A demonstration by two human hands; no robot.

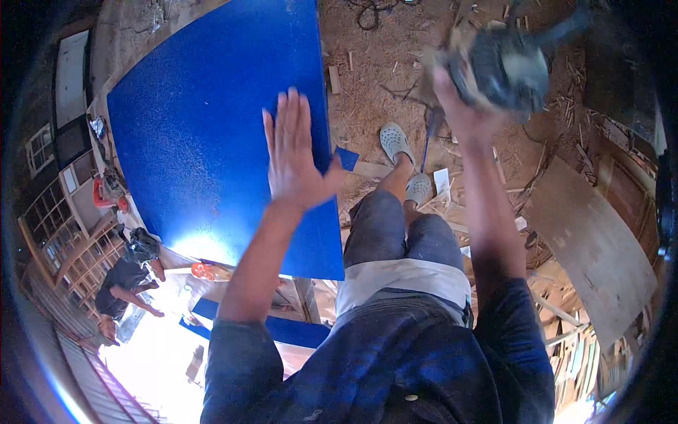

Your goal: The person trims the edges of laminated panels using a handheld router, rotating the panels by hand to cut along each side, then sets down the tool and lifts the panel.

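My left hand (296, 153) is over a large blue-faced panel (185, 122), near its long right edge. Its fingers point up the view and the thumb sticks out to the side; whether the palm touches the surface I cannot tell. A dusty dark-green power tool (503, 71) is held in my right hand (466, 100), raised to the right of the panel. Motion blurs the tool, so its exact kind is unclear, and the grip is partly hidden. A small blue offcut (347, 158) shows beside the panel's edge, close to my left thumb.
Sawdust and wood scraps cover the floor (371, 79) around my clogs (394, 140). A curved thin wooden sheet (593, 249) leans at right. Another person (124, 286) bends at lower left, beyond an orange-and-black tool (108, 193). A dark cord (368, 16) lies at the top.
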